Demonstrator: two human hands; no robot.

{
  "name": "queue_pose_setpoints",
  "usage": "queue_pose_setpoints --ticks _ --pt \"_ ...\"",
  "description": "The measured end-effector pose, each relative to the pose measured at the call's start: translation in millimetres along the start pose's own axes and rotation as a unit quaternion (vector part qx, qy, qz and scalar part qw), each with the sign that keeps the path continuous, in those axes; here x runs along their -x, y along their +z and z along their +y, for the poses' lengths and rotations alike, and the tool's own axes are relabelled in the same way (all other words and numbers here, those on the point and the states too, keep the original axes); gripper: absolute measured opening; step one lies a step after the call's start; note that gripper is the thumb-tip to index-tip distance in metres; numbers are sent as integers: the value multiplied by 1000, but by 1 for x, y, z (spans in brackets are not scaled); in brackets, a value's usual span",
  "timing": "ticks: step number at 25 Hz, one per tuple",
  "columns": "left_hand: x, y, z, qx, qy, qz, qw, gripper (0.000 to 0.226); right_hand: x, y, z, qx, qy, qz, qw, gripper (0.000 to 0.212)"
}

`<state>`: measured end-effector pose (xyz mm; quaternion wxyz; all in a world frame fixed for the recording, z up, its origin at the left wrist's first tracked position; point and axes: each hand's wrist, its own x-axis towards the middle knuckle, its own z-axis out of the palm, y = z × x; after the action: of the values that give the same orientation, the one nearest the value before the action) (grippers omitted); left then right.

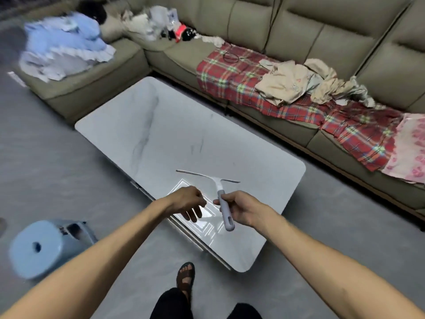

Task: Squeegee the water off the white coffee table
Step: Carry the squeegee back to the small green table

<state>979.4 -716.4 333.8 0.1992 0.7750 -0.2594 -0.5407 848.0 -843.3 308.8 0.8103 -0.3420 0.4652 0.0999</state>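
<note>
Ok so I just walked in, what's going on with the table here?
A person stands at the white coffee table. The right-hand grip holds the squeegee by its handle over the table's near end, blade pointing away. The left-hand grip is open beside it, holding nothing. Whether the blade touches the top can't be told.

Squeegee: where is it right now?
In the head view it sits lower centre: the right hand grips the squeegee by its handle over the near end of the white coffee table, beside the left hand.
</note>
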Motion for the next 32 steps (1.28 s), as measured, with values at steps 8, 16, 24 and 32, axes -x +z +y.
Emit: queue_pose_setpoints --ticks 8,16,24,32 --pt "155 94 3 299 -4 158 941 18 85 46 21 184 -30 -139 973 14" --pt "296 208 -75 455 -2 290 842 19 173 102 144 362 -46 -284 886 6" --pt "450 426 -176 520 -79 431 733 24 276 96 376 537 -22 -345 769 8" --pt "595 718 -240 599 -120 504 611 8 420 13 629 616 40 -382 688 19"
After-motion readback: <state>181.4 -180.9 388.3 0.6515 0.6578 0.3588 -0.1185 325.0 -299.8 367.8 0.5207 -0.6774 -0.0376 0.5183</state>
